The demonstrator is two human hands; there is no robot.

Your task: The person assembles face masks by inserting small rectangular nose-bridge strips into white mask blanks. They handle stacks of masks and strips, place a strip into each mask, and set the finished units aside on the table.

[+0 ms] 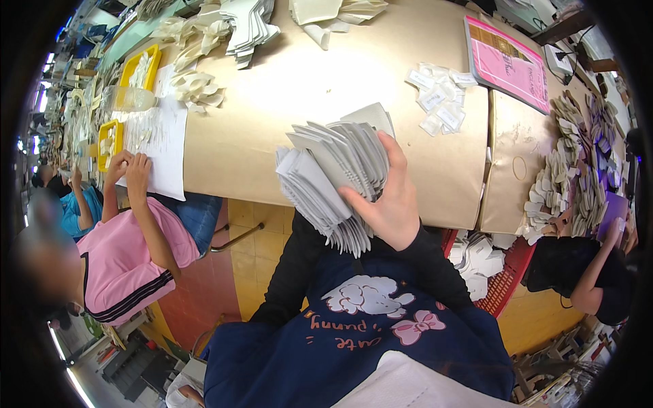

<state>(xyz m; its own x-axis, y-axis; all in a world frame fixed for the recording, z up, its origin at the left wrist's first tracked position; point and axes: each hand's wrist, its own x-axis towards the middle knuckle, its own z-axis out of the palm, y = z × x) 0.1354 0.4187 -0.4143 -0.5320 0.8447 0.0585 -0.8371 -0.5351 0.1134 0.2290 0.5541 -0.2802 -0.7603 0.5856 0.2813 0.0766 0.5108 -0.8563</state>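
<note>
A thick, fanned stack of pale grey cut pieces (333, 170) is held up over the near edge of the table. My right hand (391, 197) is closed around the stack's right side, its thumb across the top and its fingers along the far right edge. The black sleeve of my left arm (289, 279) leads up under the stack. The stack hides my left hand, so its fingers cannot be seen. The pieces look thin, folded or layered, and I cannot make out their material.
On the brown-covered table (252, 129) lie small white labels (442, 95), a pink booklet (507, 64), grey pieces (248, 27) and cream pieces (197, 88). A red basket (510, 275) holds white pieces at my right. A co-worker in pink (136, 265) works at the left beside yellow trays (109, 146).
</note>
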